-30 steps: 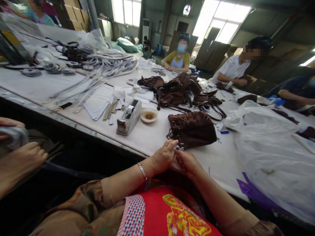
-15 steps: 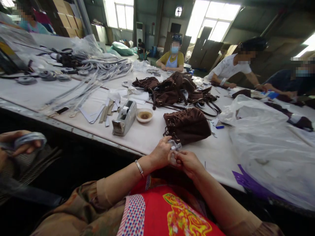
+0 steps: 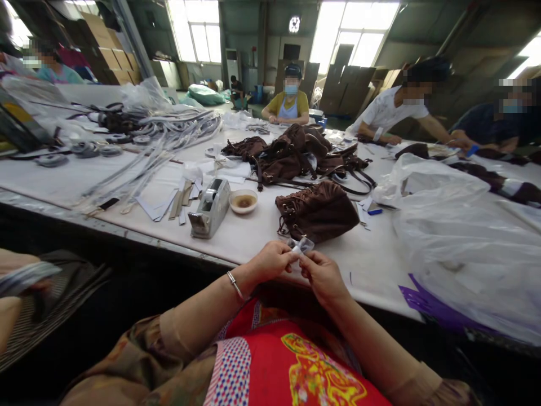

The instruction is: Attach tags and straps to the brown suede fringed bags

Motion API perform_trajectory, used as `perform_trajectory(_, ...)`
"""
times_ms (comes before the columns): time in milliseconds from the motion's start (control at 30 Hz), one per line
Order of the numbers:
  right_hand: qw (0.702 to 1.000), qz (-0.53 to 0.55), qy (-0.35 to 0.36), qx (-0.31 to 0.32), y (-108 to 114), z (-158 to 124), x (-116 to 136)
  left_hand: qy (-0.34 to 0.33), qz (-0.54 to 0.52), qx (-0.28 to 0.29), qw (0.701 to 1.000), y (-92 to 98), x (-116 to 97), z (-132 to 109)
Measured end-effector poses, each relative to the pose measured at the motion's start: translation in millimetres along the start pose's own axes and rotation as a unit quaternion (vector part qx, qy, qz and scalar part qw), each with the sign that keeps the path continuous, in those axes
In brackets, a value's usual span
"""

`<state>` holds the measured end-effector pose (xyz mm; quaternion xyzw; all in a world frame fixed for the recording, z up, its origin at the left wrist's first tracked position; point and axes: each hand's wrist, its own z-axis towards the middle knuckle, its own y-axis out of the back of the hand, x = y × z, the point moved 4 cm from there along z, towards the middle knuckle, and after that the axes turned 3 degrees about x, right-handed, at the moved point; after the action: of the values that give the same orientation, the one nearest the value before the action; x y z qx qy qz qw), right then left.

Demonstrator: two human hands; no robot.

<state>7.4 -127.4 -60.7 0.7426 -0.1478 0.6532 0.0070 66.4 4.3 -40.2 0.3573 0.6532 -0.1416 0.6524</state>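
Between my two hands is a small piece of clear plastic wrapping (image 3: 305, 245) with something white in it. My left hand (image 3: 274, 260), with a bangle at the wrist, pinches it from the left. From the right, the fingers of my right hand (image 3: 322, 275) close on the same piece. Just beyond my fingertips a dark brown handbag (image 3: 323, 211) lies on its side, its gathered top facing left. A grey tape dispenser (image 3: 210, 208) stands to the left, beside a small white bowl (image 3: 243, 201) of brownish liquid.
Brown bags (image 3: 291, 152) are heaped mid-table (image 3: 253, 248). A large clear plastic sheet (image 3: 460, 248) covers the right side. Paper strips (image 3: 158, 204) and wrapped straps (image 3: 177, 135) lie left. Co-workers sit or stand around the table; a neighbour's hand (image 3: 40, 283) shows at the left edge.
My hands have drawn closer together on the plastic, and their fingertips now meet around its white part. The neighbour's hand at the left has moved lower. The view has shifted slightly.
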Motion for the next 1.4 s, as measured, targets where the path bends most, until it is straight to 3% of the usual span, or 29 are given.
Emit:
perform_trajectory(133, 0.999, -0.042, 0.022, 0.018, 7, 3, 6, 0.006, -0.119, 0.035, 0.992, -3.6, -1, 0)
perform_trajectory(300, 0.996, -0.061, 0.033, 0.056, 16, 10, 13, 0.044, -0.298, 0.064, 0.951, -12.2, 0, -1)
perform_trajectory(467, 0.991, -0.106, 0.038, 0.073, 19, 16, 16, 0.067, -0.357, 0.059, 0.930, -17.3, 1, 1)
perform_trajectory(567, 0.989, -0.141, 0.027, 0.044, 20, 17, 10, 0.052, -0.248, 0.050, 0.966, -22.0, -1, 2)
perform_trajectory(667, 0.993, -0.110, -0.033, 0.006, 23, 11, -2, -0.027, -0.006, -0.027, 0.999, -24.7, -5, 2)
perform_trajectory(767, 0.993, 0.043, -0.105, 0.021, 23, 0, -12, -0.129, 0.165, -0.105, 0.972, -31.7, -9, -2)
perform_trajectory(833, 0.987, 0.091, -0.126, 0.029, 22, -6, -14, -0.182, 0.238, -0.107, 0.948, -41.1, -10, -6)
perform_trajectory(933, 0.990, 0.021, -0.139, -0.007, 28, -9, -14, -0.236, 0.316, -0.069, 0.916, -57.0, -13, -13)
perform_trajectory(1067, 0.985, -0.096, -0.137, -0.043, 51, -3, -12, -0.277, 0.318, -0.020, 0.907, -61.2, -25, -23)
perform_trajectory(1167, 0.953, -0.276, -0.119, -0.036, 90, 8, -2, -0.285, 0.299, -0.032, 0.910, -41.1, -25, -20)
perform_trajectory(1300, 0.850, -0.513, -0.091, -0.083, 165, 32, 20, -0.237, 0.264, -0.133, 0.926, 8.9, -4, 9)
perform_trajectory(1400, 0.778, -0.612, -0.091, -0.111, 208, 52, 33, -0.196, 0.270, -0.193, 0.923, 37.4, 12, 37)
